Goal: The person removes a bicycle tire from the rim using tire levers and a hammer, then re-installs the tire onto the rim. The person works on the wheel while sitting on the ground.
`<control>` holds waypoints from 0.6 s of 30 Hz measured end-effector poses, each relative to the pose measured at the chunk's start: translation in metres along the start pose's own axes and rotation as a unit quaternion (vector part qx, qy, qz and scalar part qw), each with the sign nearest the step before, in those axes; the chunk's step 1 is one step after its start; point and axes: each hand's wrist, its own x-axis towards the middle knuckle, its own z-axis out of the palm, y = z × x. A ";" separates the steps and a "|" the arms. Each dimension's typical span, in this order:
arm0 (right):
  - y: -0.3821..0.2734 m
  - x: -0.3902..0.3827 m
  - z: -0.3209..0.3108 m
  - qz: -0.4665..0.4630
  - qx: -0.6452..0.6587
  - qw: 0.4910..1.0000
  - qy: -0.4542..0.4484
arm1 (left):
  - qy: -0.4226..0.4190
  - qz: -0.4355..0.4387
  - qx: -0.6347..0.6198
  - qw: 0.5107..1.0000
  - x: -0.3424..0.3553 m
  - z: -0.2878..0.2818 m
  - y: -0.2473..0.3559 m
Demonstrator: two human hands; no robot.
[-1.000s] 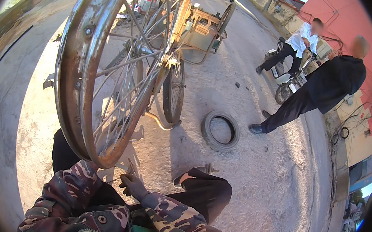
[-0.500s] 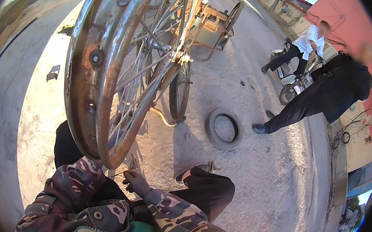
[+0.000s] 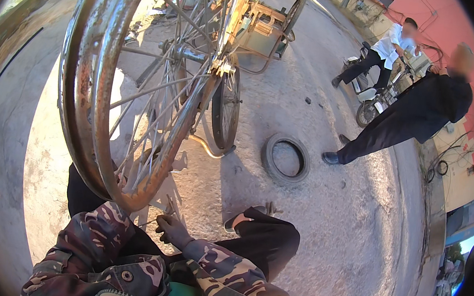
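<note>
A rusty bare wheel rim (image 3: pixel 104 93) with many spokes (image 3: pixel 153 119) and a central hub stands up in front of me, without a tyre on it. My right hand (image 3: pixel 173 232), below the rim's lower edge, is closed around one end of a thin dark rod (image 3: pixel 149 224); whether it is a tool or a spoke I cannot tell. From the left, my camouflage sleeve (image 3: pixel 103 220) reaches up to the bottom of the rim. My left hand (image 3: pixel 121 181) is almost wholly hidden behind the rim, with only a bit of skin showing.
A tyre (image 3: pixel 286 158) lies flat on the rough ground to the right. Beyond the rim are another spoked wheel (image 3: pixel 227 109) and a cart frame (image 3: pixel 260 32). A person in dark clothes (image 3: pixel 408 111) stands at right, near a person in white (image 3: pixel 383 50) on a motorbike (image 3: pixel 368 107).
The rim has swung to the left and shows its spokes more broadly, with the hub now in sight. My right hand has barely moved. The dark-clothed person has raised a hand.
</note>
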 end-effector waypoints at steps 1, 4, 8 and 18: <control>0.001 0.000 -0.001 -0.002 -0.001 1.000 -0.001 | 0.002 -0.001 -0.004 1.000 0.001 0.000 -0.001; 0.001 -0.001 -0.003 0.000 -0.007 1.000 0.006 | 0.002 -0.007 -0.019 1.000 0.001 0.000 -0.005; 0.004 0.000 -0.005 0.003 0.002 1.000 0.008 | 0.000 -0.013 -0.034 0.999 0.001 0.000 -0.009; 0.003 0.000 -0.004 0.008 -0.007 1.000 0.006 | 0.001 -0.023 -0.078 0.997 -0.001 0.002 -0.012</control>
